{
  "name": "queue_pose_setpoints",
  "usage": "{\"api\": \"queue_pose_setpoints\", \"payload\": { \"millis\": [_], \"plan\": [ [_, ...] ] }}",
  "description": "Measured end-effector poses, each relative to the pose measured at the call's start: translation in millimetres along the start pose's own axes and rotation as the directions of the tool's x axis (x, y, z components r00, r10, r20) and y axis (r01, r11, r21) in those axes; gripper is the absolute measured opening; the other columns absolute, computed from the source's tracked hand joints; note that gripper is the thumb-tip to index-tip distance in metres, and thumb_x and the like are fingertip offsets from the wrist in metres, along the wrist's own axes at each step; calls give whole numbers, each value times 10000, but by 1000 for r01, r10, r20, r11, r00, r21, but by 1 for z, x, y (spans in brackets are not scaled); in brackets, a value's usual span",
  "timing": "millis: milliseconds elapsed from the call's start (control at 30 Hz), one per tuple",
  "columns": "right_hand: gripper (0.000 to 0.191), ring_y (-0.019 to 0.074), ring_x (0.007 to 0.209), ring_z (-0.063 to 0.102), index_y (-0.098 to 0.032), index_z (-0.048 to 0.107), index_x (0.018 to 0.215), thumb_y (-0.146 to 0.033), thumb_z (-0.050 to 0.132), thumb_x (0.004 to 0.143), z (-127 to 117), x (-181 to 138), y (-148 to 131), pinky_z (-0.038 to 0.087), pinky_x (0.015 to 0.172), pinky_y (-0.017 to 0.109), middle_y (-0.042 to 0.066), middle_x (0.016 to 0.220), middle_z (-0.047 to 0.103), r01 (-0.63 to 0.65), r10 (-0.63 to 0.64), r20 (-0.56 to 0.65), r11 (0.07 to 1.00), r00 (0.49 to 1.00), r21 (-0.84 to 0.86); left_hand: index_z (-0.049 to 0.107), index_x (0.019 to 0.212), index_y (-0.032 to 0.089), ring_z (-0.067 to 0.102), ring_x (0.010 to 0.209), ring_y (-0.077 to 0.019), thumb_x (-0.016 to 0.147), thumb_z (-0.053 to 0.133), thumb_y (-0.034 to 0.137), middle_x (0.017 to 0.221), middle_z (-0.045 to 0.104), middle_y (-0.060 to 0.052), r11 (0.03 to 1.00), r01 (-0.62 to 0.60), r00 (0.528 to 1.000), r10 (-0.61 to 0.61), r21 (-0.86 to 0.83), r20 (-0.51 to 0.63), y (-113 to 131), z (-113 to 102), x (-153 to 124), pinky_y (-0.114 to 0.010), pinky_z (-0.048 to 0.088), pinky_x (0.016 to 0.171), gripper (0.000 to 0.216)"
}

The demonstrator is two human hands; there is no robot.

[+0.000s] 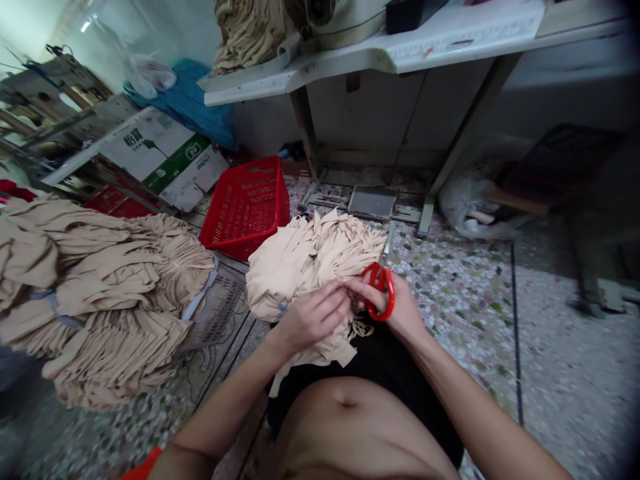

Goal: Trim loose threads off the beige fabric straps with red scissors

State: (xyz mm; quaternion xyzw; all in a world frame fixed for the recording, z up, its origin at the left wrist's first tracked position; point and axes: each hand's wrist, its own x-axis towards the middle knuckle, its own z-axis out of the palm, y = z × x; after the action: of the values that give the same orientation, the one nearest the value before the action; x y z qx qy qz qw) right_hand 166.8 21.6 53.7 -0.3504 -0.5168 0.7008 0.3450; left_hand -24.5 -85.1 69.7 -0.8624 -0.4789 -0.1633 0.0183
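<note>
Lap: bare belly and black shorts [380,363] lowest in view, both forearms reaching forward over them.
Left grip: the left hand [313,317] curls its fingers down on the fabric bundle [305,260], clutching a beige piece.
Right grip: the right hand [400,310] is threaded through the red loops of the scissors [381,288], clenched on them.
Blades: pointing up and away, over the bundle's right edge (open or closed, I cannot tell).
Bundle's place: across the lap, spilling forward above the speckled floor [460,293].
Left side: a larger beige heap [100,287] piled on a grey crate [217,307].
Beyond: a red basket [245,203], tipped, just behind the bundle; a sewing table [400,47] further back.
</note>
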Motion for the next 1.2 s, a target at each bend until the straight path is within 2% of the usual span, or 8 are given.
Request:
{"api": "queue_pose_setpoints", "payload": {
  "millis": [167,300,400,533,700,800,867,1200],
  "plan": [
    [531,148,509,592,-210,546,781,-575,910,659,1,12,21,484,486,259,0,659,665,9,-9,-1,1000,1000,20,589,1349,129,533,1380,-324,978,525,94,1287,679,-168,999,-22,996,18,-46,-83,10,11,-6,-495,545,1089,378],
    [519,152,454,573,-210,547,745,-574,907,664,-9,6,36,429,423,247,-19,563,622,-29,25,-113,999,993,-39,626,1291,192,667,1116,-239,949,584,87,1133,698,-123,953,247,885,-296,-178,-360,-4,1,-20,-411,594,942,361],
    [477,149,439,555,-208,564,748,-582,860,732,-5,10,38,417,418,248,-8,552,632,-25,19,-135,999,991,-40,655,1244,186,652,1052,-229,976,583,138,1124,689,-124,896,352,880,-415,-270,-231,-12,-2,-18,-396,568,899,282],
    [445,147,466,558,-215,551,756,-507,886,728,12,19,39,423,436,243,-24,567,619,50,-49,-133,999,990,7,704,1015,169,623,963,-232,967,610,186,975,706,-93,940,245,965,-260,-238,-35,-7,12,-11,-405,512,861,107],
    [409,142,572,592,-198,579,753,-422,916,694,22,7,24,499,537,260,25,764,688,160,-159,-189,987,969,-10,674,889,173,612,886,-209,945,631,167,877,679,-71,888,258,924,-341,-380,-171,0,15,-12,-370,492,819,71],
    [432,157,592,621,-204,562,752,-436,920,683,20,-4,8,529,551,278,45,828,710,156,-150,-196,988,969,15,667,1175,178,610,1088,-234,971,608,176,1124,683,-123,782,321,851,-485,-534,-200,-5,2,-5,-392,496,932,213],
    [438,152,563,619,-207,553,759,-425,925,680,18,-8,1,534,535,284,45,841,714,158,-147,-173,986,974,49,621,1310,185,582,1176,-250,974,626,219,1233,656,-142,730,335,857,-499,-596,-130,-11,-6,4,-410,476,994,338],
    [438,163,594,639,-214,542,740,-423,925,699,5,-8,-13,559,563,292,60,832,748,156,-155,-17,986,988,60,695,800,124,542,810,-143,833,815,313,859,562,-34,228,338,853,-485,-913,195,-29,-21,40,-245,430,721,227]
  ]
}}
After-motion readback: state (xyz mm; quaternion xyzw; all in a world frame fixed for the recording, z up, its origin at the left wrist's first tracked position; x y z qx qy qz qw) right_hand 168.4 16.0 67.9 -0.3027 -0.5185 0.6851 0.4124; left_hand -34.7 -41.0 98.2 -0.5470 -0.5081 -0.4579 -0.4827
